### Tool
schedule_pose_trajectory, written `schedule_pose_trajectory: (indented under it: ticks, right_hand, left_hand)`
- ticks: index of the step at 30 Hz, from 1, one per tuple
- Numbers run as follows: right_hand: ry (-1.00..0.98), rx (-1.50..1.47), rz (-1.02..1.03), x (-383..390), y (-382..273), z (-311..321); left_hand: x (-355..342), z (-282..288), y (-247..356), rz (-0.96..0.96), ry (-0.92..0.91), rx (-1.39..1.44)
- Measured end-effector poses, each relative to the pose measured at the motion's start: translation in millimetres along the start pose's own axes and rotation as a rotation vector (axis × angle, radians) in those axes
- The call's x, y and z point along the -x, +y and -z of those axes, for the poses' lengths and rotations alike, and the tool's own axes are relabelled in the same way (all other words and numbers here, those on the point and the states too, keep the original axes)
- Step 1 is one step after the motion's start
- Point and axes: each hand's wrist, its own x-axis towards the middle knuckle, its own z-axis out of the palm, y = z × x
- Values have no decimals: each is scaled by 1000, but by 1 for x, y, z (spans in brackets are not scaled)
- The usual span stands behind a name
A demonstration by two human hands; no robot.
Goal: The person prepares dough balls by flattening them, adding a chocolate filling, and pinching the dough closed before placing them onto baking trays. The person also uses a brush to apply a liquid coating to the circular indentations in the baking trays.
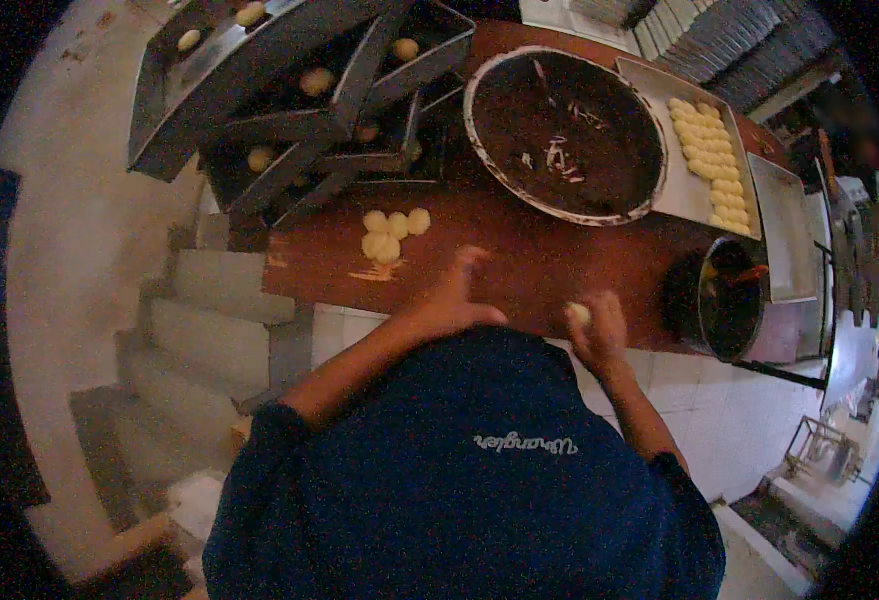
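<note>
My left hand (pixel 455 292) hovers by the near edge of the brown table (pixel 519 262), fingers spread, with nothing in it. At the table edge to its right, my right hand (pixel 603 332) is closed around a small pale dough piece (pixel 579 315); its fingers are slightly blurred. Several flattened pale dough rounds (pixel 391 236) lie bunched on the table left of my left hand, some overlapping. Beyond both hands sits a wide round pan (pixel 659 185) with a dark brown filling (pixel 579 130) smeared with light streaks.
Stacked crisscross metal trays (pixel 249 85) hold a few round dough balls at the far left. A metal tray (pixel 649 85) with rows of yellow dough pieces (pixel 707 160) lies at the right. Nearer stands a dark pot (pixel 729 300). Steps (pixel 209 335) rise left of the table.
</note>
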Motion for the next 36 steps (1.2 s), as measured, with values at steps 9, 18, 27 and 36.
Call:
schedule_pose_trajectory:
  ticks: [9, 18, 27, 36]
  right_hand:
    - [267, 278, -179, -51, 83, -68]
    - [126, 178, -145, -65, 76, -23]
    - [235, 173, -73, -13, 88, -10]
    - [311, 113, -194, 9, 66, 1]
  left_hand:
    - [7, -4, -150, 443, 426, 135]
    - [5, 12, -215, 429, 342, -284]
    - [119, 68, -284, 274, 640, -686]
    - [74, 45, -90, 34, 515, -90]
